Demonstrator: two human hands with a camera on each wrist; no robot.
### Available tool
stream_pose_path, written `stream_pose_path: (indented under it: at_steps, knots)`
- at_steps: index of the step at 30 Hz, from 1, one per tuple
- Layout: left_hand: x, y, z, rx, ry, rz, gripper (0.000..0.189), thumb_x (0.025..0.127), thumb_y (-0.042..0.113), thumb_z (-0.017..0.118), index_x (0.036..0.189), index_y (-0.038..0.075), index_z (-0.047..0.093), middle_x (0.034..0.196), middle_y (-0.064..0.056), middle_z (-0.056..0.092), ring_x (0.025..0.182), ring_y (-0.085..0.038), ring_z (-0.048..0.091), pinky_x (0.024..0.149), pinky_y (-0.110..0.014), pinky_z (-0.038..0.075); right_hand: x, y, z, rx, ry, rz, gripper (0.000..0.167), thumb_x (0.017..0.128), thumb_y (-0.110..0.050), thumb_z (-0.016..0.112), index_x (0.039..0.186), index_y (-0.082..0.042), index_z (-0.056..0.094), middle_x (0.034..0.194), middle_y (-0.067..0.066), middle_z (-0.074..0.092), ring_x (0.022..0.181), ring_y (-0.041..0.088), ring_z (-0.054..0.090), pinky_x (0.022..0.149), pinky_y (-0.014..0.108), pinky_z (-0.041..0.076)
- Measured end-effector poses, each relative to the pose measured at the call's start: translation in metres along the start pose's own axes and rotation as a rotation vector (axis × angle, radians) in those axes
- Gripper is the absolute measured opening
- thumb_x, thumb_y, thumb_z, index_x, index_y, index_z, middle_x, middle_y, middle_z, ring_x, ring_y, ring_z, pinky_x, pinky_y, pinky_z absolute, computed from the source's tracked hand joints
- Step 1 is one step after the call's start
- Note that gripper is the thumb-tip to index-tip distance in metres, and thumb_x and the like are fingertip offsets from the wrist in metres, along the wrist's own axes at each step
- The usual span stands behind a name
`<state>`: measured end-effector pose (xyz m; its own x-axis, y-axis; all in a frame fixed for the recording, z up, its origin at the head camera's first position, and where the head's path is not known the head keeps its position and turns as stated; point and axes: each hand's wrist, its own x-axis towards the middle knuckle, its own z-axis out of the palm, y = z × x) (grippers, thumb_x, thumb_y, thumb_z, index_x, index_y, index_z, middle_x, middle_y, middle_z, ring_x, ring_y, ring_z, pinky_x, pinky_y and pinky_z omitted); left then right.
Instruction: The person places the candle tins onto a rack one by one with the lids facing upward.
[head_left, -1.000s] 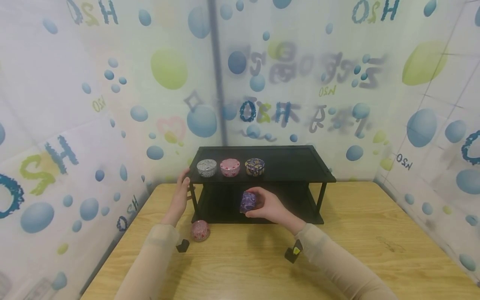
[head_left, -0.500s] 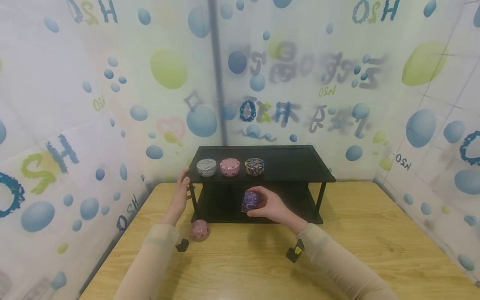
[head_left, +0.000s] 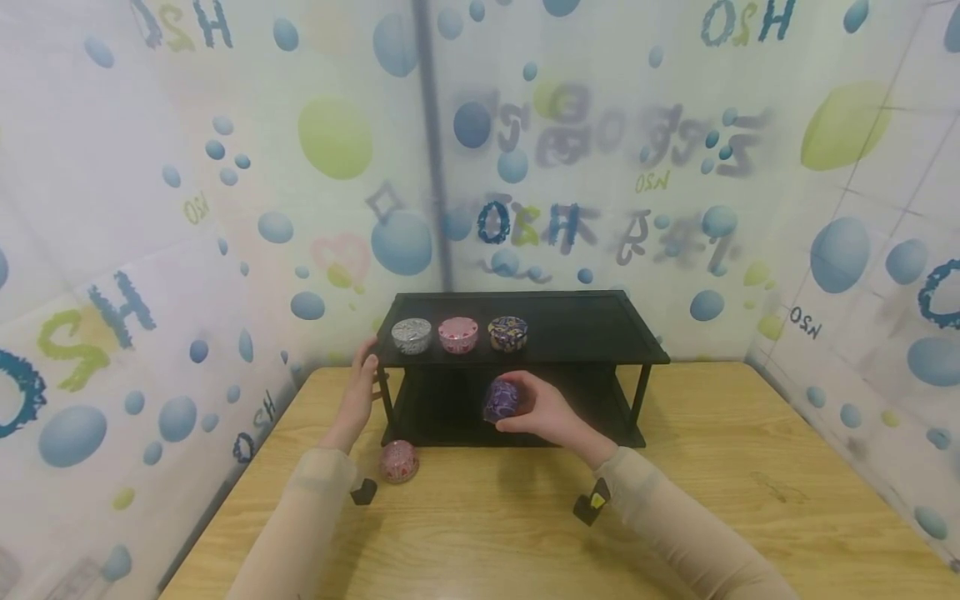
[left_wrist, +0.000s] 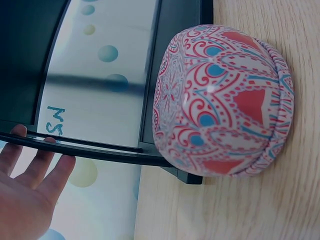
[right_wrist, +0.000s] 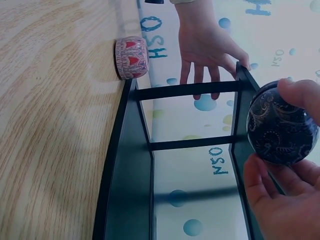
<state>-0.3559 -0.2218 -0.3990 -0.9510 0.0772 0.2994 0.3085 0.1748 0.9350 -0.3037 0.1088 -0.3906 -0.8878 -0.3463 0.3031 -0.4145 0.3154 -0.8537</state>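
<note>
My right hand (head_left: 542,408) pinches a round purple patterned tin (head_left: 500,401) between thumb and fingers, tilted on its side in front of the rack's lower level. In the right wrist view the tin (right_wrist: 280,127) looks dark blue with pale scrollwork. Fairly straight fingers of my left hand (head_left: 360,390) touch the left side of a black two-tier rack (head_left: 577,329); the left wrist view shows their fingertips at its side bar. Near the rack's front left foot, a pink tin with red patterns (head_left: 398,462) sits on the table.
Along the rack's top front edge stand a silver-grey tin (head_left: 412,337), a pink tin (head_left: 458,335) and a navy-and-gold tin (head_left: 507,333). The wooden table (head_left: 480,533) meets a printed curtain (head_left: 637,208) behind the rack.
The purple tin has turned a little in my right hand, which has shifted very slightly. My left hand stays at the rack's side.
</note>
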Motion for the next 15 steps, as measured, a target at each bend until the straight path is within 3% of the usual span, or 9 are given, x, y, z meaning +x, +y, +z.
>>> stream_pose_path:
  at_steps: [7,15]
  knots:
    - [-0.014,0.026,0.003,0.005,-0.023,0.003,0.055,0.105,0.033,0.026,0.155,0.013,0.012,0.154,-0.027,0.012,0.127,-0.055,0.033,0.101,-0.069,0.030,-0.001,0.000,-0.002,0.003,0.005,0.005,0.065,0.070,-0.016,0.087,0.127,-0.009,0.057,0.115,0.010,0.063,0.100,0.025,0.062,0.083,0.036,0.055]
    - [-0.014,0.027,0.003,0.004,-0.025,0.001,0.054,0.106,0.032,0.027,0.154,0.014,0.012,0.154,-0.026,0.012,0.127,-0.055,0.033,0.101,-0.069,0.030,-0.001,0.001,-0.005,-0.008,0.019,0.005,0.069,0.068,-0.015,0.087,0.129,-0.011,0.056,0.116,0.007,0.063,0.102,0.023,0.062,0.084,0.036,0.055]
